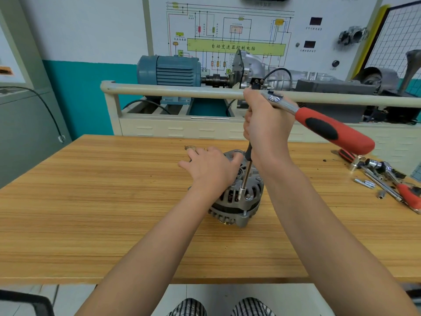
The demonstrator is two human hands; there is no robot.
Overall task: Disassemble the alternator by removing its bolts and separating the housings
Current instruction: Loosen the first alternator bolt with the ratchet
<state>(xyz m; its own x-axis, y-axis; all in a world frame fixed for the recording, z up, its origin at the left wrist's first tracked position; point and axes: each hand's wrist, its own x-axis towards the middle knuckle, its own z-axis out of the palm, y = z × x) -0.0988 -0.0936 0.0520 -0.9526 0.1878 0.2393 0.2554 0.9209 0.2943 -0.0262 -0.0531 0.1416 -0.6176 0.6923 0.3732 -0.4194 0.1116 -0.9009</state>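
The grey alternator (237,205) stands on end in the middle of the wooden table (114,201). My left hand (211,167) rests flat on its top, fingers spread. My right hand (266,124) grips the head of a ratchet wrench (335,128) with a red and black handle that sticks out to the right. A long extension bar (245,176) runs down from the hand to a socket set just beside a bolt (247,197) on the housing's near rim.
Spare ratchets, sockets and bits (385,181) lie at the table's right edge. A small brass ring (190,147) lies behind my left hand. Behind the table a beige rail (173,90) fronts a trainer bench with a blue motor (168,69).
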